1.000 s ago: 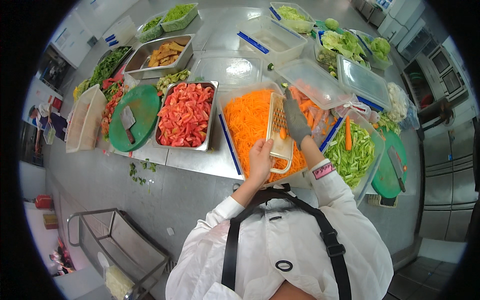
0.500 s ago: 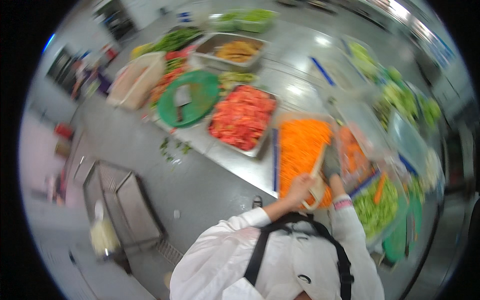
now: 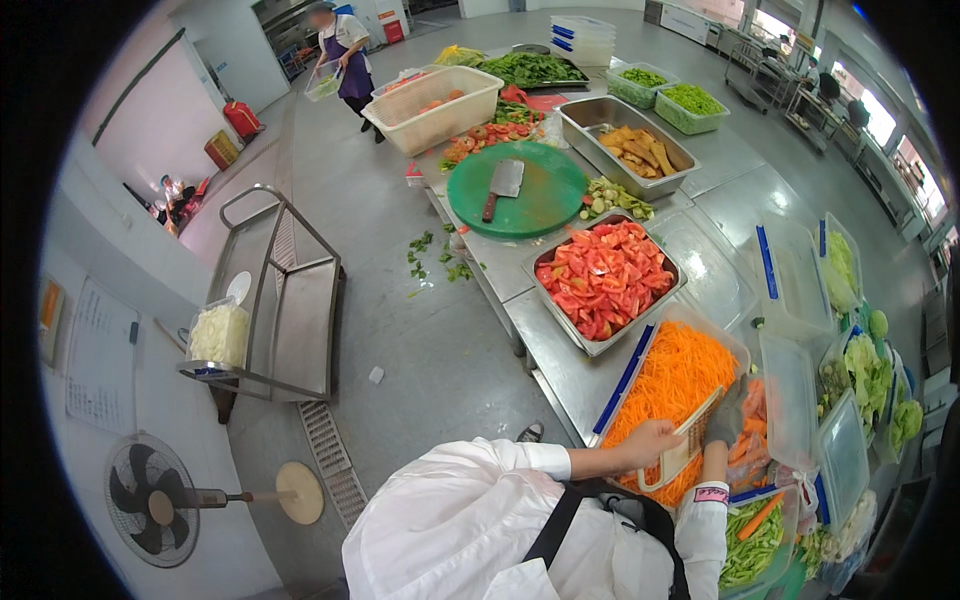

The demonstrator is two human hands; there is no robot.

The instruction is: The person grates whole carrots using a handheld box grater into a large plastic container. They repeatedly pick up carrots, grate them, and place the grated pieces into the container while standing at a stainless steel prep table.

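Note:
My left hand (image 3: 655, 444) is closed round the end of a cream-coloured hand grater (image 3: 683, 452), which slants over a clear tub of shredded carrot (image 3: 680, 375). My right hand (image 3: 724, 412), in a grey glove, bends against the grater's far right side. Its fingers are partly hidden, and whatever it grips does not show. Just right of the glove lies a clear bag of peeled carrots (image 3: 752, 425). A blue-edged tub of cut green vegetable (image 3: 752, 545) stands near my right forearm, with one whole carrot (image 3: 760, 517) on top.
Beyond the carrot tub are a steel pan of cut tomatoes (image 3: 608, 280) and a green round board (image 3: 530, 212) bearing a cleaver (image 3: 504, 188). Clear lids (image 3: 795, 395) and lettuce (image 3: 868, 368) crowd the right. A steel trolley (image 3: 305, 320) stands left; a person (image 3: 345, 60) carries a basket far off.
The view has swung left and steadied, so the table sits further right in the picture. Both hands stay at the grater over the carrot tub.

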